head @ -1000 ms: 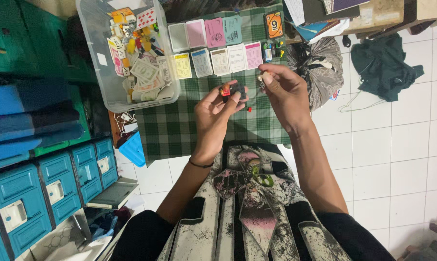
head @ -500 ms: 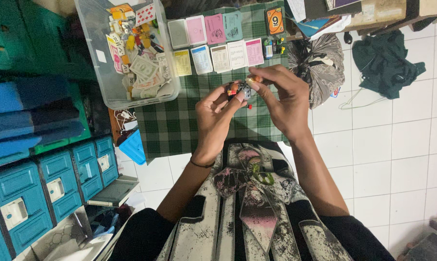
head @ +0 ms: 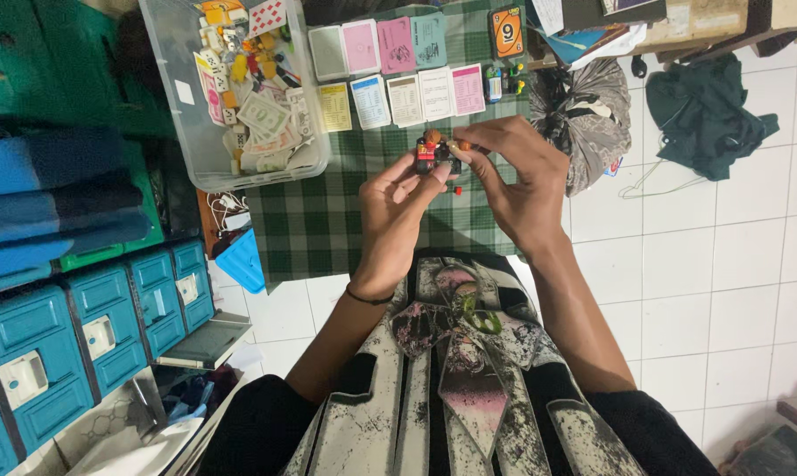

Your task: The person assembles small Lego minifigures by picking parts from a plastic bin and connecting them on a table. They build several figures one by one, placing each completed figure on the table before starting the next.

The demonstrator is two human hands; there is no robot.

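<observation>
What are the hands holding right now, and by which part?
Both hands, left hand and right hand, pinch a small red-and-black toy figure between fingertips, by its sides; exact grip unclear.

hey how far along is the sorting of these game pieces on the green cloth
Done: two rows of cards lie on the checked cloth. In hand: left hand and right hand hold a small red and black figure. Left: the clear bin holds mixed cards and pieces.
</observation>
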